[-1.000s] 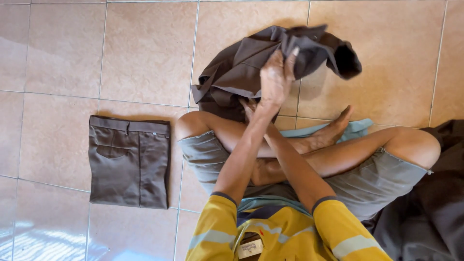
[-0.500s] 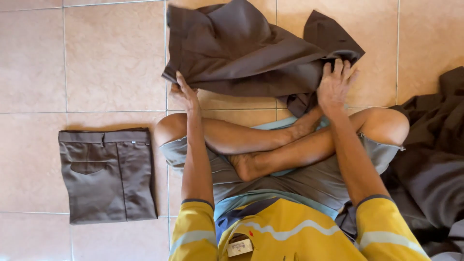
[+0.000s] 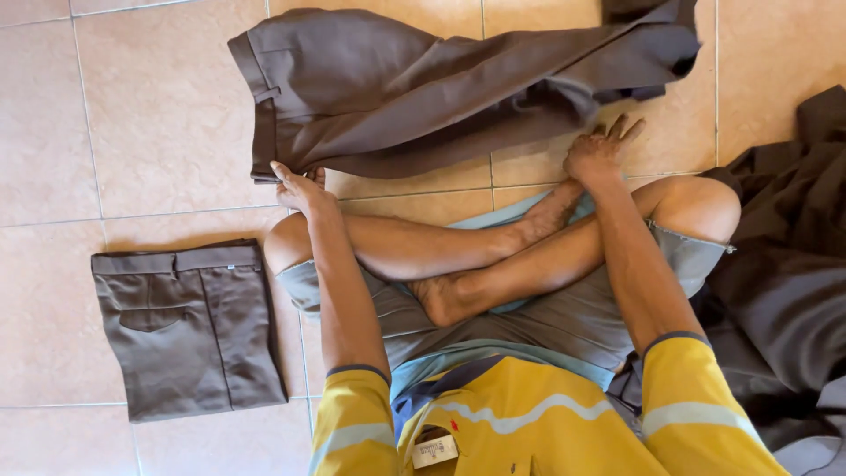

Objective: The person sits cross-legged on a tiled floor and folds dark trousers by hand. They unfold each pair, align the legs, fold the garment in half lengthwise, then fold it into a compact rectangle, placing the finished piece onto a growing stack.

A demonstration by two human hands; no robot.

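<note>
I sit cross-legged on a tiled floor in a yellow long-sleeved shirt and grey shorts. A pair of dark brown trousers lies spread across the tiles in front of my knees, waistband to the left. My left hand pinches the lower corner of that waistband. My right hand rests over my right foot with fingers spread, just below the trousers' leg fabric, holding nothing.
A folded pair of brown trousers lies flat on the tiles at my left. A heap of dark garments is piled against my right knee. The floor is beige tile with grout lines.
The trousers went from a bunched bundle held up in my right hand to being spread flat across the floor. My left hand took the waistband corner; my right hand let go.
</note>
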